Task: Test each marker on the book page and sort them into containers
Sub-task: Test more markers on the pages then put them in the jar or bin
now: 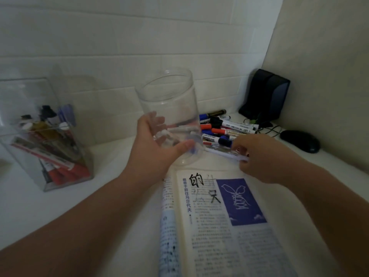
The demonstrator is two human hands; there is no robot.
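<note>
My left hand (153, 144) grips a tall clear round jar (169, 96) by its lower part and tilts it; a few markers lie blurred inside near its bottom. My right hand (259, 156) is closed around a white marker with a blue cap (221, 152), whose capped end points toward the jar's base. An open book (229, 226) lies in front of me, with black handwritten strokes and faint scribbles at the top of its right page. A pile of loose markers (225, 128) lies behind the book.
A clear square container (46, 136) holding several markers stands tilted at the left. A black speaker (263, 94) sits in the back right corner beside a black mouse (300, 140) with cables. White tiled walls close off the back and right.
</note>
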